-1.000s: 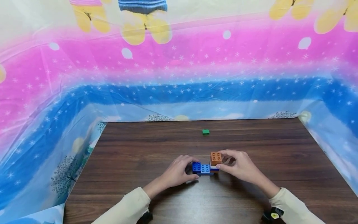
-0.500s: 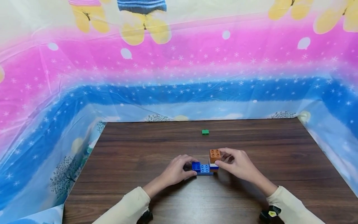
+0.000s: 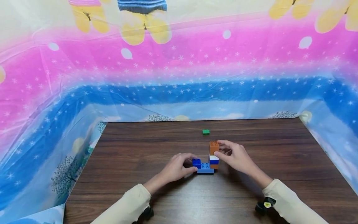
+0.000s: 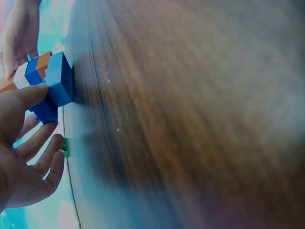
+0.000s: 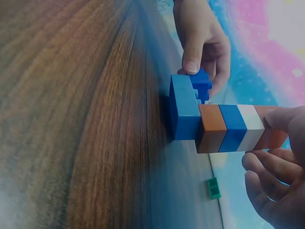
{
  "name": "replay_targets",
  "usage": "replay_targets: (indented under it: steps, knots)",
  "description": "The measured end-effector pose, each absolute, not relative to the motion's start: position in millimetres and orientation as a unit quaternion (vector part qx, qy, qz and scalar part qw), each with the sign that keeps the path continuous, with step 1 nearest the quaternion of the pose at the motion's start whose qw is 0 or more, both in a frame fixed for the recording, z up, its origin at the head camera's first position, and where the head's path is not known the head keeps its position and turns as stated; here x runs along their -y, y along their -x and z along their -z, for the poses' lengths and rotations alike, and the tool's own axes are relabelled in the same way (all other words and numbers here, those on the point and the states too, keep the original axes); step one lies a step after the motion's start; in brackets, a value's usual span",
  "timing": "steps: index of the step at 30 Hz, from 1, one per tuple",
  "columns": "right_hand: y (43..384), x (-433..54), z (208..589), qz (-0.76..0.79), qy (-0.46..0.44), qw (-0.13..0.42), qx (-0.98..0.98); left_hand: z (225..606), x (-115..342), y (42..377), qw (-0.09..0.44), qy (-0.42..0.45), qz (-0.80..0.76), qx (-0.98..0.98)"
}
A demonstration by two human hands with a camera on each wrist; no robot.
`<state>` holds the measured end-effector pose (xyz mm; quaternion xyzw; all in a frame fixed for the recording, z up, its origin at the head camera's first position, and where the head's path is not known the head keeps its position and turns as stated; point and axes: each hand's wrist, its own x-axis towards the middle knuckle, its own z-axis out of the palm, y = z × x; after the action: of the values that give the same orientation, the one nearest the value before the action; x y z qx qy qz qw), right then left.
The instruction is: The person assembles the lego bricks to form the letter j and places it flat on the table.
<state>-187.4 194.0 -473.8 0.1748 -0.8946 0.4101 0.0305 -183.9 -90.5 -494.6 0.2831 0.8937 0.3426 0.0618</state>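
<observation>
A light blue building brick [image 3: 205, 171] forms the base of a small joined build. On its left end sits a dark blue brick [image 3: 196, 163], which my left hand [image 3: 175, 168] pinches between thumb and fingers. From the right end rises a stack: a lower orange brick [image 5: 212, 121], a blue brick [image 5: 233, 126], a white brick [image 5: 250, 125] and a top orange brick [image 3: 214, 148]. Thumb and fingers of my right hand [image 3: 235, 157] grip that top orange brick, the other fingers loosely bent behind. In the right wrist view the base's underside is close over the table, with dark shadow beside it.
A green brick [image 3: 205, 132] lies alone near the far edge of the brown wooden table [image 3: 134, 143]. Patterned pink and blue cloth [image 3: 179, 90] hangs behind and around the table's sides. Dark wrist cameras are strapped at both sleeves.
My right hand has moved up and slightly left, and the stack's front faces show more as the build tips. My left hand has closed its thumb against the dark blue brick.
</observation>
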Motion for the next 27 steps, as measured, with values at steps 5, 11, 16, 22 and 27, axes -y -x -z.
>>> replay_targets:
  steps: [5,11,16,22,27]
  knots:
    - [194,-194,476,-0.414,-0.17,0.031,0.894,494,91,189,0.068,-0.287,-0.334,-0.895]
    - [202,-194,482,-0.416,-0.167,0.016,0.894,494,93,193,0.077,-0.289,-0.341,-0.891]
    - [211,-195,488,-0.422,-0.171,0.011,0.89,495,94,198,0.081,-0.29,-0.351,-0.887]
    - [219,-195,495,-0.428,-0.158,-0.007,0.89,496,94,201,0.096,-0.277,-0.359,-0.886]
    - [224,-194,498,-0.438,-0.139,-0.03,0.888,496,94,204,0.1,-0.276,-0.374,-0.88]
